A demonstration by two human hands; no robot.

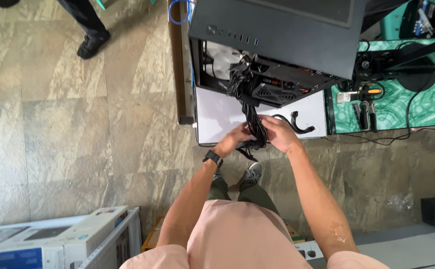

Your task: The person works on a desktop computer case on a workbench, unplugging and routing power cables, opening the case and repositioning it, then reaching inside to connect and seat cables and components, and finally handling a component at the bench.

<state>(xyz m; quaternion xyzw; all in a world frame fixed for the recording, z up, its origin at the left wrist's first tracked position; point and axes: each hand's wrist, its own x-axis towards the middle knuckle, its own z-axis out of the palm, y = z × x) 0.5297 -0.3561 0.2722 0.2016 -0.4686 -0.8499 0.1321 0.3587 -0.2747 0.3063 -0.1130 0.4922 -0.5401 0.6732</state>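
Cables (251,107) look floppy and light; left hand (233,139) and right hand (278,133) fingers pinch the bundle low, a decent grip spot.

A: Computer case (282,37): matt black metal panels. Cable bundle (251,107): black plastic sheathing, slight sheen.

B: Noted. Floor (63,114): polished stone tile, glossy. Table mat (427,107): smooth green marbled finish.
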